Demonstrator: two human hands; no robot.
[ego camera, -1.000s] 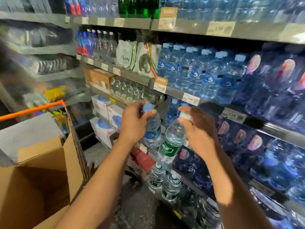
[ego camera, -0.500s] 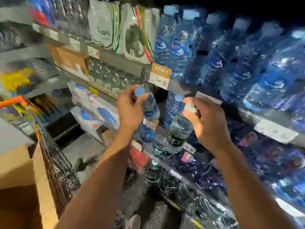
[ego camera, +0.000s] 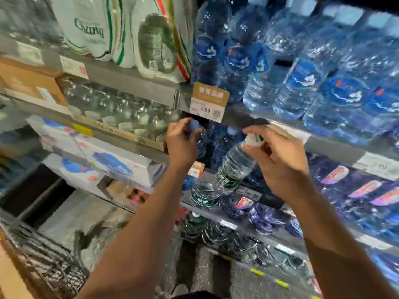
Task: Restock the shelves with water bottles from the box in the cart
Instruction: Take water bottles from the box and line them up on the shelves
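Both hands had carried their bottles closer to the shelf (ego camera: 248, 119). Left hand (ego camera: 183, 145) closed on the blue-capped bottle (ego camera: 199, 139), upright at the gap's mouth; right hand (ego camera: 278, 160) pinched the green-labelled bottle (ego camera: 232, 169) by its cap (base tilted down-left), slightly farther out.

Chang multipack (ego camera: 103, 33), brown price tag (ego camera: 209, 101), cardboard box (ego camera: 28, 83), tray of glass jars (ego camera: 121, 111)
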